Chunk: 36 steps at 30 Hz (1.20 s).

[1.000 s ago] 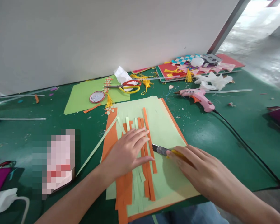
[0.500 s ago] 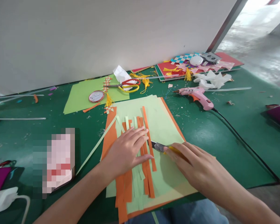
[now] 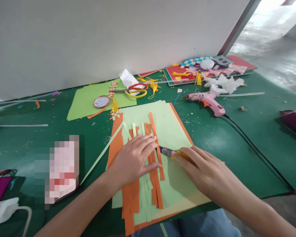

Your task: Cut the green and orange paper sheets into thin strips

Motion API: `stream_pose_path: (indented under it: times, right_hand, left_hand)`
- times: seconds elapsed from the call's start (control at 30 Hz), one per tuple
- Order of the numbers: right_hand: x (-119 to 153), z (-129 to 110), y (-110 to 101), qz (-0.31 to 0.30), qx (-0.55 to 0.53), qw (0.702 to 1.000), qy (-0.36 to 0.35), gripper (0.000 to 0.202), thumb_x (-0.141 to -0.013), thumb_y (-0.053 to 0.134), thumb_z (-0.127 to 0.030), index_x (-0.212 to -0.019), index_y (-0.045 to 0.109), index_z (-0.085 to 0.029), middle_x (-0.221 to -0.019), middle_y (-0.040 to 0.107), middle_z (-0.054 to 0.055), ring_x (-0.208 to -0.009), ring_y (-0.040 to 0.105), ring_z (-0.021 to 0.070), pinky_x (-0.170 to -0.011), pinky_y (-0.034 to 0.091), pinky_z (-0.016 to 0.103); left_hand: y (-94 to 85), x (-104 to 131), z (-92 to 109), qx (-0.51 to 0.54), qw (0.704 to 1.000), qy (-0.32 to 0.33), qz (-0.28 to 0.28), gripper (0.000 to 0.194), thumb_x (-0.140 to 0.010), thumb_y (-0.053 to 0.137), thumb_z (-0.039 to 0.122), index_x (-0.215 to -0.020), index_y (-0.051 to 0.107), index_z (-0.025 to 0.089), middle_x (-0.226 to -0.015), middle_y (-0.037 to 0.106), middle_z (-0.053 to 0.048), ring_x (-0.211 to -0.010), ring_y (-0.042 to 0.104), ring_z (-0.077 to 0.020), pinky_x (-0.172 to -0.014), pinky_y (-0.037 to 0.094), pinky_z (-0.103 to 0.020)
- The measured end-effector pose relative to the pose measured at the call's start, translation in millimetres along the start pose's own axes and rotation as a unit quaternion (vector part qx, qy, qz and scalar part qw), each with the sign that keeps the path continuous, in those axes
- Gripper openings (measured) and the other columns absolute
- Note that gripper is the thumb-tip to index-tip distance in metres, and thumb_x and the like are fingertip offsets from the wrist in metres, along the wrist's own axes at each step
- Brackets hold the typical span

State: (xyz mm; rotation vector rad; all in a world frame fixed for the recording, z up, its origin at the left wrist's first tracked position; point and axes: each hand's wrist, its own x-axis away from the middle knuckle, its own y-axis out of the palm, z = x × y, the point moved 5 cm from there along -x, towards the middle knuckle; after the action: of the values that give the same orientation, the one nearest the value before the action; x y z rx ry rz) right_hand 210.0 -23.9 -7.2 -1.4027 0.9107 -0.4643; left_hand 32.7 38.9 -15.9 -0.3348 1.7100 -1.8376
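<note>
My left hand (image 3: 135,156) lies flat, fingers spread, over several orange and pale green paper strips, among them an orange strip (image 3: 155,177) by the thumb. Beneath the strips is a pale green sheet (image 3: 175,131) with orange paper (image 3: 117,131) showing at its sides. In my right hand (image 3: 199,166) is a yellow utility knife (image 3: 182,155), its blade end pointing left. The tip of the knife meets the rightmost orange strip (image 3: 153,123) close to my left fingers; whether it touches the strip I cannot tell.
A pink glue gun (image 3: 208,100) with a black cord rests to the right. Scissors (image 3: 135,90), a round lid-like piece (image 3: 102,101) and yellow tassels (image 3: 153,86) lie behind the sheets. A blurred-out pinkish object (image 3: 62,171) is at left. A wall (image 3: 88,42) borders the table's back.
My right hand and the knife have shifted slightly up and to the left. The left hand stays in place on the strips.
</note>
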Motion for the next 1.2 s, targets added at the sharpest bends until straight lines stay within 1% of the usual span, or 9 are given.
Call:
stream_pose_path:
  times: [0.2,0.33,0.6,0.8,0.93,1.0,1.07,1.2]
  right_hand:
    - [-4,5,2,0.004,0.012,1.0,-0.007,0.032,-0.092,0.042,-0.007,-0.118,0.061,-0.006,-0.1,0.059,0.015,-0.083,0.056,0.0232,-0.067,0.055,0.038]
    - [-7,11,6,-0.004,0.01,1.0,-0.009,0.032,-0.092,0.043,-0.007,-0.118,0.061,-0.007,-0.1,0.059,0.014,-0.084,0.055,0.0226,-0.071,0.053,0.038]
    - [-15,19,7,0.019,0.025,0.999,-0.013,0.029,-0.091,0.047,-0.008,-0.116,0.062,-0.007,-0.098,0.059,0.014,-0.083,0.054,0.0229,-0.069,0.053,0.038]
    - [-14,19,8,0.019,0.025,0.999,-0.021,0.029,-0.093,0.045,-0.008,-0.117,0.061,-0.006,-0.101,0.06,0.015,-0.086,0.056,0.0229,-0.072,0.053,0.038]
    - [-12,19,8,0.02,0.024,0.999,-0.022,0.028,-0.094,0.044,-0.011,-0.116,0.061,-0.007,-0.101,0.06,0.015,-0.086,0.057,0.0226,-0.071,0.053,0.038]
    - [-10,18,7,0.022,0.02,0.999,-0.018,0.027,-0.095,0.043,-0.011,-0.114,0.061,-0.009,-0.102,0.061,0.014,-0.087,0.058,0.0221,-0.072,0.053,0.038]
    - [-7,17,7,0.019,0.015,1.0,-0.015,0.028,-0.094,0.043,-0.009,-0.116,0.061,-0.01,-0.103,0.061,0.014,-0.088,0.057,0.0216,-0.074,0.053,0.038]
    - [-2,14,4,0.0,0.003,1.0,-0.022,0.032,-0.093,0.043,-0.008,-0.122,0.057,-0.009,-0.105,0.06,0.014,-0.088,0.056,0.0227,-0.071,0.054,0.039]
  left_hand:
    - [1.5,1,-1,-0.001,1.0,-0.004,-0.004,0.053,-0.091,0.051,0.058,-0.125,0.053,0.016,-0.139,0.054,-0.009,-0.132,0.047,-0.0247,-0.113,0.037,-0.047]
    - [2.2,0,-1,0.0,1.0,-0.009,-0.011,0.052,-0.092,0.05,0.057,-0.124,0.053,0.016,-0.14,0.053,-0.009,-0.131,0.047,-0.0246,-0.113,0.037,-0.047]
    - [2.8,1,-1,0.004,1.0,-0.013,-0.009,0.053,-0.091,0.05,0.058,-0.124,0.053,0.016,-0.141,0.052,-0.011,-0.132,0.047,-0.0254,-0.114,0.036,-0.047]
    - [4.3,0,-2,0.003,1.0,-0.003,-0.017,0.058,-0.092,0.047,0.06,-0.13,0.05,0.015,-0.142,0.05,-0.012,-0.136,0.041,-0.0267,-0.114,0.034,-0.048]
    - [2.7,-1,1,-0.004,1.0,0.018,-0.012,0.071,-0.088,0.044,0.067,-0.132,0.049,0.012,-0.145,0.046,-0.014,-0.139,0.036,-0.0289,-0.115,0.032,-0.049]
    - [1.1,-1,3,-0.009,1.0,0.027,-0.002,0.076,-0.086,0.043,0.071,-0.131,0.05,0.01,-0.143,0.048,-0.016,-0.138,0.038,-0.0308,-0.114,0.034,-0.05]
    - [-0.5,-1,6,-0.017,0.999,0.035,0.01,0.077,-0.085,0.043,0.072,-0.127,0.054,0.009,-0.14,0.051,-0.018,-0.136,0.041,-0.0325,-0.112,0.035,-0.052]
    - [-2.0,1,14,-0.029,0.998,0.053,0.017,0.07,-0.087,0.045,0.068,-0.119,0.06,0.009,-0.131,0.058,-0.021,-0.131,0.047,-0.0333,-0.11,0.039,-0.052]
